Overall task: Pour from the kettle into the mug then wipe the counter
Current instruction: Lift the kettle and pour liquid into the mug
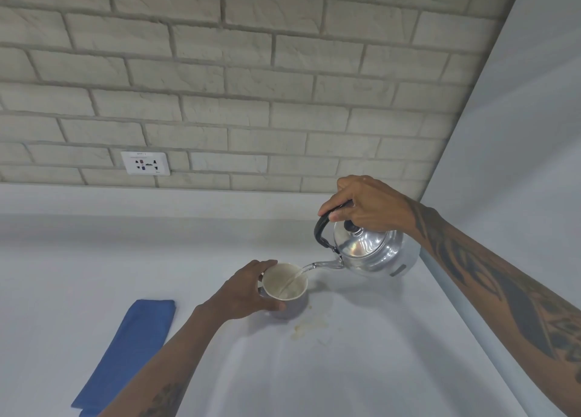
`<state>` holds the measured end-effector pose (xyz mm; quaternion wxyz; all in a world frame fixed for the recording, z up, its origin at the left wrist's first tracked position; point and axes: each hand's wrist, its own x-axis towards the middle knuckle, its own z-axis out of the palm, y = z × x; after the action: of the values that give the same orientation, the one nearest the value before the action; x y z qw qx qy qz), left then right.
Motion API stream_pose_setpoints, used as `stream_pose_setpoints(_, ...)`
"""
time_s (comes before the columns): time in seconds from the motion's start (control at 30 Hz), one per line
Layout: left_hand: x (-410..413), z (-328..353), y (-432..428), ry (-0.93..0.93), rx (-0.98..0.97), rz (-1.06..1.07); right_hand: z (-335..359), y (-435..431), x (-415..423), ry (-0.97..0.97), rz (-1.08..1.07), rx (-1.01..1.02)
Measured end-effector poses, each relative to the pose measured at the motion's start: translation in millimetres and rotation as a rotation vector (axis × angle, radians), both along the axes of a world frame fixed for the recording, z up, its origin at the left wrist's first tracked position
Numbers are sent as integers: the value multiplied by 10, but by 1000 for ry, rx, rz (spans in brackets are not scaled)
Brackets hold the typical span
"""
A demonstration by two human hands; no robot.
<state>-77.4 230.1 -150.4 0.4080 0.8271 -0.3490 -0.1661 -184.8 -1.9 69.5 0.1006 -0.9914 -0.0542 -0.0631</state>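
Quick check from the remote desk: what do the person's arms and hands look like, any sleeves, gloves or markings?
Both forearms are bare: no sleeves, gloves, watch or rings visible. The right forearm carries dense dark tattoo patterns from wrist toward elbow. The left forearm shows a smaller dark tattoo near the frame's bottom edge. The left hand and right hand are unmarked.

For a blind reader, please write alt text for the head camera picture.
The right hand tilts a shiny metal kettle, pouring water into a white mug that the left hand steadies on a pale counter. A folded blue cloth lies left; a yellowish stain sits near the mug.
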Motion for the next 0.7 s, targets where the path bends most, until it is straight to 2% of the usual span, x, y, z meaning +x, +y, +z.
stream_pose_setpoints(0.7, -28, 36, -3, 20, -11, 0, 103, 76, 27, 21, 26, -78)
